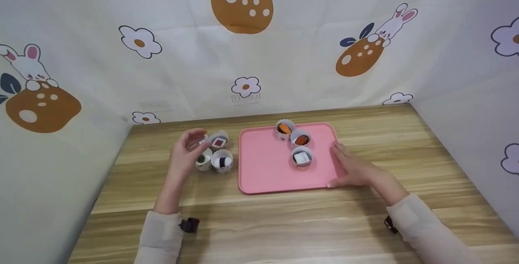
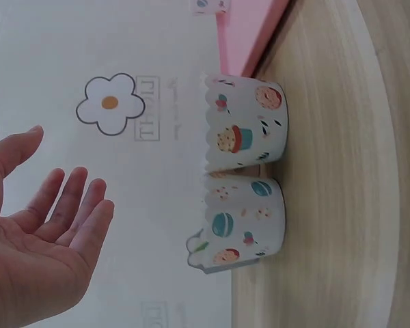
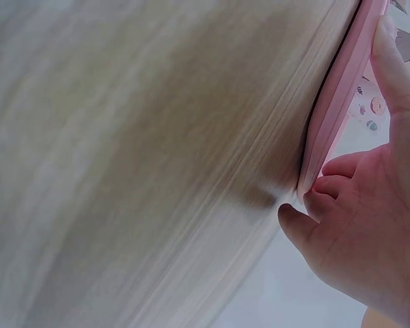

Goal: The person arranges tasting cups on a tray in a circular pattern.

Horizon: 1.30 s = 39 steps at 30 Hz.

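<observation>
Over the group of paper cups at the left, my left hand (image 1: 187, 153) hovers with loosely bent fingers. Nothing is in its palm in the left wrist view. These cups include one with a dark-banded white sushi piece (image 1: 223, 162), one with a red-centred sushi piece (image 1: 219, 142) and one with a green-topped piece (image 1: 203, 159); fingers partly cover another. My right hand (image 1: 353, 168) holds the right side of the pink tray (image 1: 263, 174), thumb at the near corner and fingers along the rim. Three cups stand on that tray, holding orange sushi (image 1: 285, 128), red-orange sushi (image 1: 301, 140) and white sushi (image 1: 301, 157).
The wooden table (image 1: 275, 223) extends in front of the tray and to its right. Behind it hangs a pale curtain (image 1: 182, 69) printed with rabbits, oranges and flowers. Similar pale panels flank both sides. Dark clips (image 1: 189, 225) sit by both cuffs.
</observation>
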{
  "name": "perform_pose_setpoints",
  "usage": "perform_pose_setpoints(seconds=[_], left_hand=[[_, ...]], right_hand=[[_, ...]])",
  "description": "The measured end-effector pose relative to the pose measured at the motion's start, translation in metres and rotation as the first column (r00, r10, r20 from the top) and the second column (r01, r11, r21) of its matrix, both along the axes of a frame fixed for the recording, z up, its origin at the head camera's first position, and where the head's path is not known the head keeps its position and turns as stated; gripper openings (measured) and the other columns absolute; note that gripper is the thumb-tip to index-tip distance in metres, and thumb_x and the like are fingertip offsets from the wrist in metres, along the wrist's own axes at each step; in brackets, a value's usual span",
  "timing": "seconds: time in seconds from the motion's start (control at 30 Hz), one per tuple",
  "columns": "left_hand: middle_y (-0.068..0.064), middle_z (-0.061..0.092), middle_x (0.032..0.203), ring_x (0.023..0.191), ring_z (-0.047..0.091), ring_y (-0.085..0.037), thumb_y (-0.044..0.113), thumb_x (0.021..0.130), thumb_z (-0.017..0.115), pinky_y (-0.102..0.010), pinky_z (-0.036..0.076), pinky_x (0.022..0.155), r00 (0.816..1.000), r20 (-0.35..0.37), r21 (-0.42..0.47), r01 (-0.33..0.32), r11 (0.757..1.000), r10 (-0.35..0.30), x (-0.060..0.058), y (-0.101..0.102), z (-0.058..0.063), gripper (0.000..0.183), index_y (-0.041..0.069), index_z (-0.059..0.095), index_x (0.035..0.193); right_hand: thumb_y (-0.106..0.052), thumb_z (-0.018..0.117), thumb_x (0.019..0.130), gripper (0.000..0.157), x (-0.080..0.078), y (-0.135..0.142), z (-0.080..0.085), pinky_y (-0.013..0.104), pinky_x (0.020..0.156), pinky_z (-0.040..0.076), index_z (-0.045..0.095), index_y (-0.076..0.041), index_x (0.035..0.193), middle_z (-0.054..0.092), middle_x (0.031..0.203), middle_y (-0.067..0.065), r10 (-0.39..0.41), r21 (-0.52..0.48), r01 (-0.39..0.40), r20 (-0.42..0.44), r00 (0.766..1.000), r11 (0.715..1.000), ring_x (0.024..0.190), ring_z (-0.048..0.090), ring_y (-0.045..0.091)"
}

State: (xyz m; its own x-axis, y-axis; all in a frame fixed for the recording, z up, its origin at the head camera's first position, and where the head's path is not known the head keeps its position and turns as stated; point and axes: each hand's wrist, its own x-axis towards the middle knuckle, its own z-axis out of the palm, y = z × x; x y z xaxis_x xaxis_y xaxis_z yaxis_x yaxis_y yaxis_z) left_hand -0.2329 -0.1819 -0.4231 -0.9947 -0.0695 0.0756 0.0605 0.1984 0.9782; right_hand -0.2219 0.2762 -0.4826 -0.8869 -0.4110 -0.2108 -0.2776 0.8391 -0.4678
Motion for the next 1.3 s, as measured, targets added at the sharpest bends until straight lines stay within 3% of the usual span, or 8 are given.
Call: perform_pose_setpoints(seconds=[0.3,0.7,0.9,1.1,1.3], left_hand=[[-0.028,0.051,0.143,0.139,0.045,-0.036,0.004,0.092,0.068,-0.044,0.034,0.121,0.999,-0.004,-0.019,-0.034,0.999,0.034,-0.001,-0.01,-0.008,0.047,-0.005,0.05,0.134],[-0.029,0.039,0.151,0.147,0.033,-0.039,0.001,0.092,0.066,-0.044,0.026,0.125,0.995,0.064,-0.037,-0.071,0.997,0.074,0.0,-0.023,-0.023,0.06,-0.009,0.037,0.142],[-0.031,0.033,0.154,0.148,0.028,-0.042,0.0,0.09,0.066,-0.047,0.023,0.126,0.994,0.092,-0.085,-0.043,0.995,0.051,0.001,-0.023,-0.03,0.066,-0.013,0.031,0.144],[-0.032,0.029,0.157,0.15,0.025,-0.041,0.002,0.091,0.067,-0.049,0.022,0.126,0.988,0.148,-0.099,-0.029,0.995,0.043,0.002,-0.022,-0.037,0.07,-0.01,0.026,0.147],[-0.033,0.023,0.157,0.149,0.027,-0.043,-0.007,0.088,0.066,-0.049,0.027,0.123,0.987,0.141,-0.024,-0.073,0.997,0.076,0.003,-0.023,-0.042,0.074,-0.011,0.02,0.146]], right_hand=[[-0.06,0.077,0.077,0.123,0.002,-0.001,0.0,0.058,0.124,0.017,0.01,0.004,0.157,0.004,0.166,0.025,-0.023,0.011,0.023,0.007,1.0,1.0,0.153,0.008,0.045],[-0.06,0.077,0.077,0.123,0.001,-0.001,-0.001,0.058,0.124,0.015,0.007,0.002,0.158,-0.001,0.167,0.023,-0.022,-0.004,0.022,0.031,0.999,1.0,0.153,0.004,0.044],[-0.059,0.077,0.078,0.123,0.003,0.002,-0.002,0.058,0.124,0.016,0.007,0.002,0.158,-0.001,0.166,0.024,-0.023,-0.006,0.023,0.028,0.999,1.0,0.153,0.005,0.044],[-0.056,0.078,0.078,0.12,0.004,0.003,-0.001,0.059,0.123,0.018,0.012,0.008,0.155,0.006,0.164,0.029,0.009,-0.008,-0.009,-0.033,0.999,1.0,0.152,0.01,0.047],[-0.059,0.076,0.078,0.121,0.001,0.001,-0.001,0.057,0.124,0.016,0.01,0.005,0.157,0.003,0.166,0.026,0.002,0.005,-0.002,-0.011,1.0,1.0,0.153,0.007,0.045]])
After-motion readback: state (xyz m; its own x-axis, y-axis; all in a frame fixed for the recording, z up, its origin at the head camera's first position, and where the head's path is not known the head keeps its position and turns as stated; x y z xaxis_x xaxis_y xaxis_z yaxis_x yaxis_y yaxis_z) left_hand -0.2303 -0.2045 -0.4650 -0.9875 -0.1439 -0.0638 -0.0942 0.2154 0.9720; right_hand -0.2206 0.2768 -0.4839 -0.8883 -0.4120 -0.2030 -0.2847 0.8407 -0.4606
